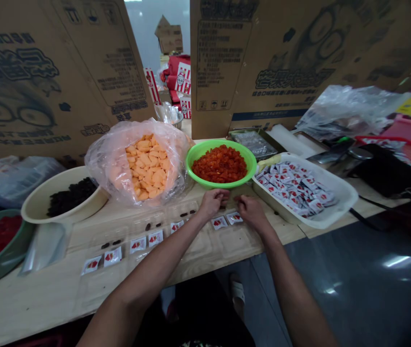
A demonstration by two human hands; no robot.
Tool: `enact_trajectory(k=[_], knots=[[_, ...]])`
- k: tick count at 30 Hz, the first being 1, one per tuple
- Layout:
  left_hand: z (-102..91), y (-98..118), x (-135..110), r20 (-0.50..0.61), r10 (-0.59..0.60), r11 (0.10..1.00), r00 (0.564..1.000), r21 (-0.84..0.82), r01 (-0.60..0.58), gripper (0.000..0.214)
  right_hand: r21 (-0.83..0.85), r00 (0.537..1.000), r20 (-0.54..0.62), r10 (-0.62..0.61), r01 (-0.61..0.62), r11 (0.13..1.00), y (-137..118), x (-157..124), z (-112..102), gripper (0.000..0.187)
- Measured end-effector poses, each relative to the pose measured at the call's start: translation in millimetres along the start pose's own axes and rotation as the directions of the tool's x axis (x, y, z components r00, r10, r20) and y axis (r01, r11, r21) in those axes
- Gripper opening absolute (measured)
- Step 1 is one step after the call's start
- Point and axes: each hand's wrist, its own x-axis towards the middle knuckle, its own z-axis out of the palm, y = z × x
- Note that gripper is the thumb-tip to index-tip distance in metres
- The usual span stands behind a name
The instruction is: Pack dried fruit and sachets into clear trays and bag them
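Head view: left hand (212, 202) and right hand (249, 209) knuckles-up, fingers curled down onto wooden table (28, 299), just before green bowl (191, 156). Cannot tell whether either grasps anything. Beside both hands, small red-and-white packets (219, 222) flat on table; white tray (346, 195) at right.

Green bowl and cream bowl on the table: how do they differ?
The green bowl is bright green and heaped with red-orange pieces; the cream bowl is pale, looks wider, and holds dark pieces on one side only. The green bowl stands just beyond the left hand; the cream bowl sits far to its left. Both are round, open and upright on the table.
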Motion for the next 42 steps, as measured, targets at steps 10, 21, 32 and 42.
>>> enact_trajectory(k=[10,21,32,42], knots=[[-12.3,-2.7,-21.1,0.057,-0.034,0.888,0.998,0.459,0.004,0.017,-0.241,0.992,0.124,0.008,0.023,0.97,-30.7,19.4,-0.6,0.043],[-15.5,2.2,-16.6,0.136,-0.107,0.801,0.985,0.599,0.005,0.023,-0.402,0.981,0.18,-0.077,0.145,0.904,-58.0,21.2,7.2,0.035],[-59.3,3.9,-27.7,0.004,-0.068,0.891,0.998,0.449,0.059,0.039,-0.322,0.991,0.132,-0.009,0.051,0.945,-41.5,22.8,-6.0,0.033],[-94.4,54.5,-149.8,0.194,0.083,0.979,0.977,0.165,-0.116,0.017,-0.494,0.943,0.323,-0.083,0.243,0.835,-81.1,23.5,12.1,0.029]])
